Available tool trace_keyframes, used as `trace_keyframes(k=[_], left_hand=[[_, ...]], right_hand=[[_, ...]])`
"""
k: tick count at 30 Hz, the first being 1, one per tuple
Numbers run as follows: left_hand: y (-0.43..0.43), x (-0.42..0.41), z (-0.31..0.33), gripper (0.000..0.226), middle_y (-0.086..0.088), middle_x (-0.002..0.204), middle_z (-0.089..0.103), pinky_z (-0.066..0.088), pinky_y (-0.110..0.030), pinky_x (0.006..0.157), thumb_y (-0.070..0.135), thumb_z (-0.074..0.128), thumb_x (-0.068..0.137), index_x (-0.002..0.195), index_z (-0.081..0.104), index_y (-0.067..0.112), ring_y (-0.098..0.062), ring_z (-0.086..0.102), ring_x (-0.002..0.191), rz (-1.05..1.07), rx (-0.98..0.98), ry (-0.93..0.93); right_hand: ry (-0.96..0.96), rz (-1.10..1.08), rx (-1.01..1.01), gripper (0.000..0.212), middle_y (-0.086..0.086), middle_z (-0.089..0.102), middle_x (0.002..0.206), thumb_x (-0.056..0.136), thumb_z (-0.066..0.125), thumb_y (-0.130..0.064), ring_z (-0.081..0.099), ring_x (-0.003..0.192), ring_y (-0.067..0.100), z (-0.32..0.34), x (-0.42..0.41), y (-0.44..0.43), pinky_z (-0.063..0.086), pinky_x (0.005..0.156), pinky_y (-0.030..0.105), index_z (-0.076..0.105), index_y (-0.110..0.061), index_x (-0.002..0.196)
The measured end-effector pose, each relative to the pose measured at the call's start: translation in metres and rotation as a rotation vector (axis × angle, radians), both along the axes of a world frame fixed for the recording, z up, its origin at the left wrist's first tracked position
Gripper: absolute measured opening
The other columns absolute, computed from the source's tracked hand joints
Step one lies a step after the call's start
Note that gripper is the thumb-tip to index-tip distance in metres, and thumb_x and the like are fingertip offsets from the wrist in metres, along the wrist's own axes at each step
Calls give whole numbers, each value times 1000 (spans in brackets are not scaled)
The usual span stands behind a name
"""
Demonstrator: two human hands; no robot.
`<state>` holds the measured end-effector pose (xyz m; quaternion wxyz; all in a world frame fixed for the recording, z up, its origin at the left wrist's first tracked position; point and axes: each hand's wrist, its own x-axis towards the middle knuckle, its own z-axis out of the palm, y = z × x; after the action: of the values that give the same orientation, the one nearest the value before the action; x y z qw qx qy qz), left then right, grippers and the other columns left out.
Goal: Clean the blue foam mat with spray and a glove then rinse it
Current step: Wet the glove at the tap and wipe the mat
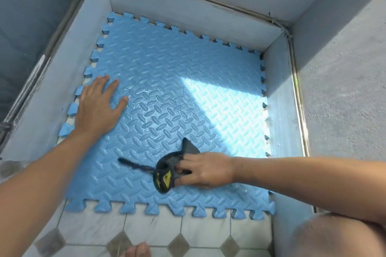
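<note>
Spread fingers (110, 89) of the left hand (98, 106) lie flat and straight on the mat (163, 81), close to its left edge, with the thumb angled out toward the middle. That hand holds nothing; it only presses on the foam. Just beside it, the mat's left teeth curl up against the left wall (62, 69), so that side is tight. The far edge sits against the back wall (188, 16).

Toward the front, right of centre, the glove (167, 171) lies bunched on the mat (dark fabric with yellow patches, one thin strand trailing to the left). The right hand (204, 170) comes in from the right and grips it: the fingers (188, 159) are curled over the bunched fabric and the thumb tucks in under it, pressing the glove down on the foam. The two hands are well apart, with open ribbed foam between them.

Right of the glove a sunlit patch (225, 110) crosses the mat to its right edge, which runs just beside the right wall (279, 110). The near edge lies on the tiles (146, 227), the one side with no wall. Toes (137, 250) show at the bottom edge, and a knee (325, 236) at the lower right.
</note>
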<state>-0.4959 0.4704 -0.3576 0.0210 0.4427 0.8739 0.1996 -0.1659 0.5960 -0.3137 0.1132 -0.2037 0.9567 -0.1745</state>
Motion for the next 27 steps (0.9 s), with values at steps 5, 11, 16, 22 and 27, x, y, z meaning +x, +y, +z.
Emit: trace_keyframes(k=[5,11,16,22,27], left_hand=[[1,-1,-2,59,-11,160,41,15,-48,124,49,55,100,149,50,18,-32,33,149,-4,9,8],[1,-1,-1,58,-11,158,42,15,-47,124,47,58,99,148,51,16,-32,34,149,-2,28,3],[2,-1,-4,59,-12,156,44,18,-48,123,48,56,97,146,53,15,-32,36,147,-3,50,14],[2,0,-1,61,-13,155,45,20,-50,122,51,53,96,145,54,15,-34,37,146,-6,60,5],[1,1,1,60,-14,154,46,21,-50,122,50,53,97,144,55,13,-35,38,145,-6,57,-6]], right_hand=[[60,-254,151,35,9,51,135,104,47,-33,50,119,26,18,0,82,50,87,36,60,-23,135],[53,-1266,393,36,12,51,129,95,55,-10,48,123,35,13,24,196,47,100,47,54,-26,127],[-67,-1058,289,28,7,48,116,86,61,-20,53,108,31,25,55,147,51,82,38,53,-24,113],[-127,-80,55,26,11,52,106,89,62,-23,50,96,26,24,39,21,36,58,28,64,-15,114],[-67,-61,81,27,16,53,115,91,65,-21,51,99,29,8,13,51,53,59,36,59,-15,117]])
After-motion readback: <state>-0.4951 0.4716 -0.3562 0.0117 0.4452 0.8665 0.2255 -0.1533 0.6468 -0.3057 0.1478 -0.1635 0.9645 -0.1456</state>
